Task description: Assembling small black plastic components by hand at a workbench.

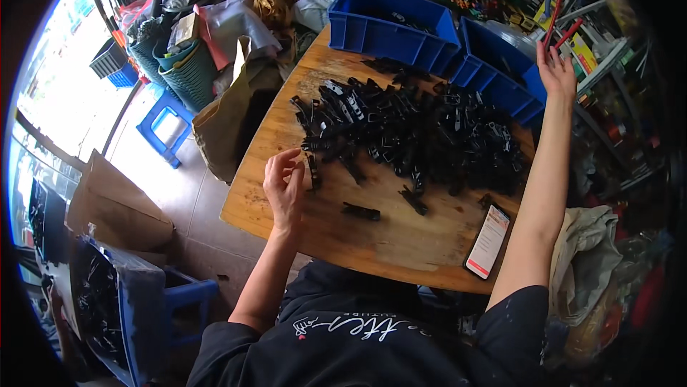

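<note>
A large heap of black clip-like plastic parts (401, 129) covers the far half of a wooden table (422, 244). My left hand (285, 190) is at the table's left edge, fingers loosely bent and apart, with no part visible in it. Right beside its fingers lies one black part (312, 172). A few single parts lie nearer me, among them one black clip (361, 211). My right arm reaches far right, past the blue bins. At its end my right hand (558, 78) has its fingertips at red-handled pliers (565, 32), whose handles spread away from it; the grip is partly hidden.
Two blue bins (393, 43) line the table's far edge. A phone (488, 242) with its screen lit lies near right. Cardboard boxes (114, 208), a blue stool (166, 126) and stacked baskets (187, 75) stand left. Another person's arm (61, 315) shows at lower left, beside a blue crate.
</note>
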The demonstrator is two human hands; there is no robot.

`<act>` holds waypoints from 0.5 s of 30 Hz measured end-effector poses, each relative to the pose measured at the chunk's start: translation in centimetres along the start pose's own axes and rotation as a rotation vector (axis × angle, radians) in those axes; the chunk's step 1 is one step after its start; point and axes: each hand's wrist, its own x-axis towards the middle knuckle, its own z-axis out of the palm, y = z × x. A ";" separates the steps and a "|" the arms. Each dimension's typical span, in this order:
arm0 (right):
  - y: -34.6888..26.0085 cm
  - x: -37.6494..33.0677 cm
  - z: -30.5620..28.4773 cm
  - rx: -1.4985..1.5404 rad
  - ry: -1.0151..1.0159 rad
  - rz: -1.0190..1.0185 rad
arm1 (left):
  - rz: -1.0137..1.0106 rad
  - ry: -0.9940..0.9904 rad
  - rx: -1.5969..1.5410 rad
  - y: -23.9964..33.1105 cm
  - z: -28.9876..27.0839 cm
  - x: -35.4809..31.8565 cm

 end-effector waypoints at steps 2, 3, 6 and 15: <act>-0.8 -3.6 -0.1 -0.082 -0.039 -0.014 | 0.102 -0.062 0.247 0.9 0.3 -0.4; -0.3 -6.0 0.4 -0.145 -0.034 -0.048 | 0.213 -0.111 0.501 1.2 0.4 -0.7; 1.9 -13.8 -0.4 -0.429 -0.130 -0.064 | 0.264 -0.199 0.741 1.6 0.3 -1.8; 9.0 -29.0 -10.3 -2.239 -0.127 -0.418 | 0.195 -0.368 0.360 5.7 0.7 -3.7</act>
